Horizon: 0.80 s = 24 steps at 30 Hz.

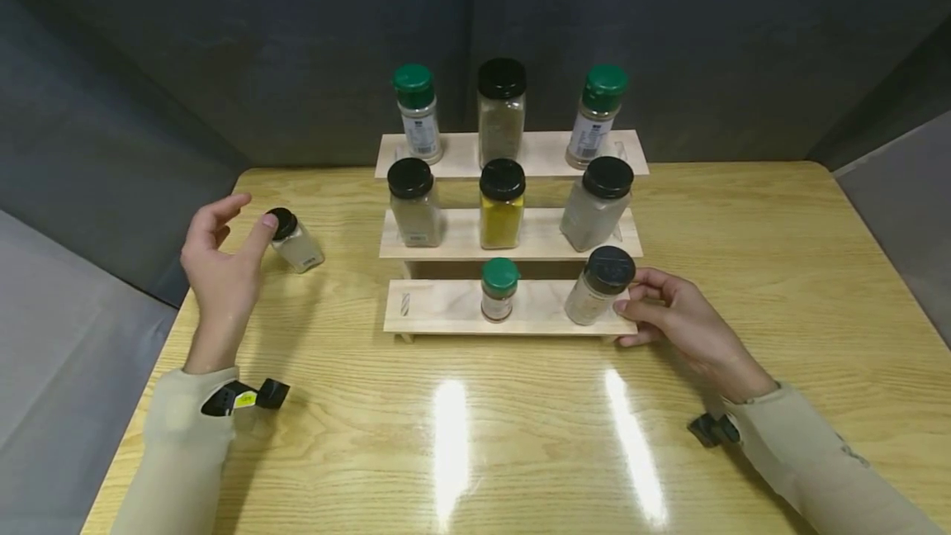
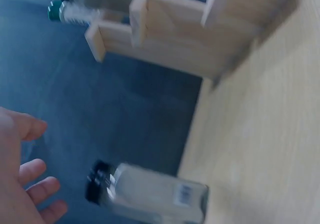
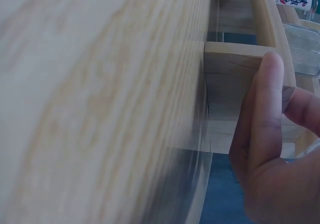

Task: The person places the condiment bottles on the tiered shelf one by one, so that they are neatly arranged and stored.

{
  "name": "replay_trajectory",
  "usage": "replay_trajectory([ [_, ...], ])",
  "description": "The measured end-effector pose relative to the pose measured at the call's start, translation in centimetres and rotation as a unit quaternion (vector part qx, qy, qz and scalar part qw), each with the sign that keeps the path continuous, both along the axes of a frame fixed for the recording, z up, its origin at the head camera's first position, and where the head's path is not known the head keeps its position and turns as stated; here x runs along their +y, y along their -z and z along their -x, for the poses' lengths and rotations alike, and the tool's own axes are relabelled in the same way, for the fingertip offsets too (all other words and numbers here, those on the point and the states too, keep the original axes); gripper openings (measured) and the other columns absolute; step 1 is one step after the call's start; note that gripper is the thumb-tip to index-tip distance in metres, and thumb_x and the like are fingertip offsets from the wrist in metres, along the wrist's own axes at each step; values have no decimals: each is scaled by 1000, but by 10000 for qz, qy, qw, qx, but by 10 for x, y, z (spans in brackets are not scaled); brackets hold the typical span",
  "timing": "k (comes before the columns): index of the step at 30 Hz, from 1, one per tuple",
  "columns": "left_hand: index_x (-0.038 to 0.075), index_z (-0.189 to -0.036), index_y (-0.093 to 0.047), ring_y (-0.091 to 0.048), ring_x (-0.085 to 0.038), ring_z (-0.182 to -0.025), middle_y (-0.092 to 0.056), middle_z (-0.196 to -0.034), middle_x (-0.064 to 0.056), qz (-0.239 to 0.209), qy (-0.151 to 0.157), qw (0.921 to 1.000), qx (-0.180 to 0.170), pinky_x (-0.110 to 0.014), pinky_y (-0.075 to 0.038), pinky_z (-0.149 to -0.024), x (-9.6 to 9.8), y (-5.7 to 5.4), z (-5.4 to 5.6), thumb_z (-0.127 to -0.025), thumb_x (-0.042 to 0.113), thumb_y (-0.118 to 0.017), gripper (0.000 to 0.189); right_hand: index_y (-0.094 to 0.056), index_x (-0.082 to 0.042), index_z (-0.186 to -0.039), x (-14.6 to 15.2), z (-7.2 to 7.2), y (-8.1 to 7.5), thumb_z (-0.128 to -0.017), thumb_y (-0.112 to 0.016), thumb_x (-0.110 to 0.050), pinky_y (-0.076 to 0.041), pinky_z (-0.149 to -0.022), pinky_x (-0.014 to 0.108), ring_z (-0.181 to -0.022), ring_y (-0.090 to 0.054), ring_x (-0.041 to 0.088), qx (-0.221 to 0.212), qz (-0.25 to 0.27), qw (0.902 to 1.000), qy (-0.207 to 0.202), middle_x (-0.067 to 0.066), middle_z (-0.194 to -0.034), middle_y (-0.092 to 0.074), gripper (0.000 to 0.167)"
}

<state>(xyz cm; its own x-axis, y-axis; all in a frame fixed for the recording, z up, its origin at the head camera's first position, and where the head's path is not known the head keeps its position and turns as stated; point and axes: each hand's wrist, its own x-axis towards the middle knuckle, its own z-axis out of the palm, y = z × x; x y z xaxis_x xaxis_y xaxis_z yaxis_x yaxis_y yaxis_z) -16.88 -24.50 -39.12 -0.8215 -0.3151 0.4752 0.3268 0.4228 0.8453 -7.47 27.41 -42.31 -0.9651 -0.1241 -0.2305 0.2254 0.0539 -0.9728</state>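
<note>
My left hand (image 1: 224,275), thumb and fingers apart, is beside a small clear jar (image 1: 300,251) with a black lid, which stands on the table to the left. In the left wrist view, a gap shows between the fingers (image 2: 42,188) and the lid. A three-tier wooden spice rack (image 1: 440,310) stands in the middle. Its lowest tier is gripped at the right end by my right hand (image 1: 687,322), thumb on top and fingers against the end piece. Just inside that thumb stands a black-lidded shaker (image 1: 590,301).
A small green-capped jar (image 1: 498,304) shares the lowest tier. Three black-lidded jars, one with yellow powder (image 1: 502,224), fill the middle tier. Two green-capped bottles and a tall black-lidded jar (image 1: 501,122) stand on top. Dark curtain (image 1: 312,48) rises behind the table (image 1: 357,436).
</note>
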Motion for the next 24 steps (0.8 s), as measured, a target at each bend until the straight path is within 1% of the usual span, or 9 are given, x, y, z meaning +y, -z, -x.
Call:
replay_trajectory([
  [3, -1, -143, -66, -53, -20, -133, -63, -134, -1, -70, 20, 9987, -509, -33, -40, -114, -6, 6, 2, -99, 13, -81, 49, -54, 5, -128, 0, 0, 0, -103, -69, 6, -70, -73, 40, -70, -63, 16, -17, 11, 10000, -4, 12, -104, -55, 29],
  [5, 1, -148, -62, -50, -23, -138, -61, -143, -7, -143, 92, 9970, -755, -33, -37, -117, -8, 10, 3, -98, 17, -82, 56, -54, 4, -128, 0, 0, 1, -103, -69, 6, -70, -73, 40, -70, -63, 15, -20, 27, 10000, -3, 11, -104, -55, 29],
  [7, 3, -152, -58, -47, -25, -143, -57, -151, -10, -156, 175, 9948, -990, -34, -34, -121, -10, 13, 4, -98, 21, -82, 62, -54, 4, -129, 0, 0, 1, -103, -68, 7, -70, -73, 41, -74, -64, 15, 13, 75, 10000, 0, 11, -104, -56, 30],
  [11, 9, -161, -48, -42, -25, -149, -49, -161, -8, -133, 379, 9897, -1375, -38, -29, -126, -12, 16, 8, -98, 25, -83, 75, -54, 4, -128, 1, 0, 1, -103, -67, 9, -70, -73, 41, -79, -65, 14, 67, 158, 9999, -2, 11, -104, -55, 29],
  [14, 10, -165, -43, -41, -26, -150, -47, -164, -8, -122, 460, 9871, -1528, -39, -30, -127, -13, 19, 11, -98, 25, -84, 79, -55, 4, -129, 1, 0, 1, -103, -68, 8, -70, -73, 40, -75, -63, 14, 39, 114, 9999, -3, 10, -104, -56, 29],
  [18, 8, -165, -44, -44, -25, -148, -49, -162, -9, -102, 497, 9849, -1653, -41, -36, -123, -13, 23, 14, -100, 21, -83, 77, -54, 5, -131, 0, 0, 0, -103, -69, 6, -70, -74, 40, -72, -61, 14, -6, 37, 10000, -6, 11, -103, -57, 32],
  [21, 5, -162, -47, -48, -23, -142, -52, -159, -11, -69, 495, 9847, -1669, -42, -41, -117, -11, 26, 16, -101, 17, -82, 71, -54, 5, -133, 0, 0, 0, -103, -69, 6, -70, -74, 39, -72, -61, 14, -6, 36, 10000, -9, 10, -102, -57, 33],
  [24, 3, -158, -53, -51, -19, -132, -57, -150, -12, -40, 459, 9857, -1622, -39, -45, -110, -11, 29, 18, -101, 14, -80, 64, -54, 5, -133, 0, 0, 0, -103, -69, 6, -70, -73, 39, -72, -60, 14, -12, 32, 10000, 1, 10, -102, -58, 33],
])
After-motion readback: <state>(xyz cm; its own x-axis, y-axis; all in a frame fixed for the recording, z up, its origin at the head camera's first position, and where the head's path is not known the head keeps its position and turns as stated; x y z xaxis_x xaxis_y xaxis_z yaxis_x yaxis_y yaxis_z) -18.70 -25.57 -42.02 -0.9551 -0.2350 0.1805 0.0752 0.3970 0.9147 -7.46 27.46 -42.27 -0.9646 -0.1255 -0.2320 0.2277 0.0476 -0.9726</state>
